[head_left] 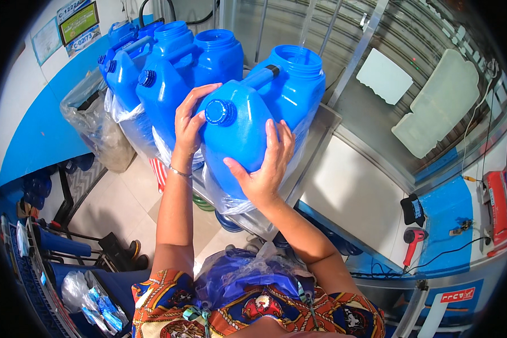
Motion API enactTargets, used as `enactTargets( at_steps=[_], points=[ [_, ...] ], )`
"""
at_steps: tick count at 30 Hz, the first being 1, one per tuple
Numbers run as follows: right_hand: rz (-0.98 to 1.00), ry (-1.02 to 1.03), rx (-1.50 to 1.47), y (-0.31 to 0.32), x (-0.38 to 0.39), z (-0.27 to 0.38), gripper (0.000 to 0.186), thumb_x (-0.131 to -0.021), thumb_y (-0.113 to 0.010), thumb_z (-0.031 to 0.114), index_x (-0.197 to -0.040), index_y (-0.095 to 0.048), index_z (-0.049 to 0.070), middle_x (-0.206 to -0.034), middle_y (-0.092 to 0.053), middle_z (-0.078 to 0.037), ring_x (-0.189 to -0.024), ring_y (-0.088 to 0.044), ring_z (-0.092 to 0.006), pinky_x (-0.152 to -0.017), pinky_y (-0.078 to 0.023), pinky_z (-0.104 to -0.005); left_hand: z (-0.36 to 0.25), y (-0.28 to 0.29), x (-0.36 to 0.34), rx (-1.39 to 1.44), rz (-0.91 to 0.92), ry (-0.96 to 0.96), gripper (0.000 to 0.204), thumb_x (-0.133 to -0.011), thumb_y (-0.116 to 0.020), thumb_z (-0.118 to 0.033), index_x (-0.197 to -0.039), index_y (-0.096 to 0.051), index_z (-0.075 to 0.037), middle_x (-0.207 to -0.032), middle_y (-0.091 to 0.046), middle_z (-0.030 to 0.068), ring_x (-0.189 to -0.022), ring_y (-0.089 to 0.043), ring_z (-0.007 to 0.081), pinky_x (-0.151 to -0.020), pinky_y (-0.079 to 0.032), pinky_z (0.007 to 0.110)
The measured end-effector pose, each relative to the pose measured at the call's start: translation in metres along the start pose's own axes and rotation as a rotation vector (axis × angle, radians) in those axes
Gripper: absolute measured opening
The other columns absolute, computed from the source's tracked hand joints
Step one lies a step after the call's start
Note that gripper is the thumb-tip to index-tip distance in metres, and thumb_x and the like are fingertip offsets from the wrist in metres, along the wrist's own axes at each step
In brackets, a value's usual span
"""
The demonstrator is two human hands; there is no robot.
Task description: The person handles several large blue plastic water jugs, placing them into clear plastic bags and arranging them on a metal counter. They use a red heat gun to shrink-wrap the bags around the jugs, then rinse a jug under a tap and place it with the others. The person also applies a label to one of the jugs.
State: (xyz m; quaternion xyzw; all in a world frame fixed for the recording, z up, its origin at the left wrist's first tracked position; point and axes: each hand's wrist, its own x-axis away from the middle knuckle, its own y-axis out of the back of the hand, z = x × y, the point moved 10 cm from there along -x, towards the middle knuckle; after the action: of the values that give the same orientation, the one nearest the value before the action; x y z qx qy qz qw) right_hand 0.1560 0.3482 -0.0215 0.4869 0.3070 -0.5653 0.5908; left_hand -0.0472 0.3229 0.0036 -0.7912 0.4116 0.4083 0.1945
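A large blue plastic water jug [248,121] stands on a steel counter [321,129], its lower part in a clear plastic bag. Its wide mouth is open and a thin stream of water [305,28] falls into it; a small blue cap closes the second spout. My left hand [189,121] presses against the jug's left side. My right hand [265,166] grips its front face from below. Both hands hold the jug steady. A bunched clear and blue plastic bag [248,276] rests against my body under my arms.
Several more blue jugs [169,73] stand in a row to the left on the counter. A red heat gun [412,242], a black item and a red box [498,203] lie on the blue shelf at right. Racks, shoes and bags crowd the floor at lower left.
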Motion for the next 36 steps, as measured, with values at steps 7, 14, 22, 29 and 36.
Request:
enactTargets(
  at_steps=[7,14,22,29,36],
  points=[
    [0.02,0.084,-0.038,0.0038,0.0015,0.0014,0.098,-0.076,-0.076,0.055,-0.148,-0.033,0.005,-0.138,-0.042,-0.025,-0.131,-0.038,-0.0457,-0.109,-0.024,-0.0626,-0.0046,-0.0012,0.0019,0.038,0.014,0.003,0.055,-0.082,-0.057,-0.037,-0.119,-0.064,0.004,-0.124,-0.064,0.0187,-0.118,-0.059,0.0286,-0.105,-0.041,0.037],
    [0.071,0.135,-0.03,0.0043,0.0046,-0.0003,0.1,-0.075,-0.078,0.053,-0.148,-0.03,0.003,-0.141,-0.038,-0.025,-0.132,-0.035,-0.0469,-0.109,-0.024,-0.0628,-0.0067,-0.002,0.0039,0.09,-0.013,0.017,0.053,-0.082,-0.058,-0.034,-0.119,-0.064,0.002,-0.123,-0.064,0.0181,-0.117,-0.06,0.0277,-0.105,-0.042,0.037],
    [0.08,0.173,-0.001,0.0031,0.0062,-0.0032,0.1,-0.078,-0.072,0.061,-0.148,-0.03,0.003,-0.14,-0.039,-0.025,-0.132,-0.036,-0.0463,-0.108,-0.025,-0.0639,-0.0073,-0.0013,0.0037,0.092,-0.015,0.013,0.053,-0.082,-0.057,-0.034,-0.12,-0.064,0.002,-0.123,-0.065,0.0178,-0.116,-0.06,0.0275,-0.104,-0.042,0.037],
    [0.067,0.195,0.006,0.0032,0.0066,-0.0046,0.1,-0.078,-0.069,0.064,-0.147,-0.031,0.003,-0.14,-0.04,-0.025,-0.132,-0.038,-0.045,-0.108,-0.025,-0.0636,-0.0059,-0.0007,0.0036,0.095,-0.03,0.025,0.054,-0.081,-0.057,-0.035,-0.119,-0.065,0.002,-0.123,-0.065,0.0177,-0.116,-0.06,0.0277,-0.104,-0.043,0.037],
    [0.051,0.195,0.01,0.0032,0.0082,-0.0065,0.1,-0.078,-0.069,0.066,-0.147,-0.032,0.003,-0.139,-0.041,-0.025,-0.132,-0.039,-0.0447,-0.108,-0.025,-0.0635,-0.0059,0.0004,0.0041,0.075,-0.031,0.034,0.054,-0.081,-0.056,-0.035,-0.119,-0.065,0.002,-0.124,-0.064,0.0183,-0.117,-0.06,0.0285,-0.104,-0.042,0.038]
  ],
)
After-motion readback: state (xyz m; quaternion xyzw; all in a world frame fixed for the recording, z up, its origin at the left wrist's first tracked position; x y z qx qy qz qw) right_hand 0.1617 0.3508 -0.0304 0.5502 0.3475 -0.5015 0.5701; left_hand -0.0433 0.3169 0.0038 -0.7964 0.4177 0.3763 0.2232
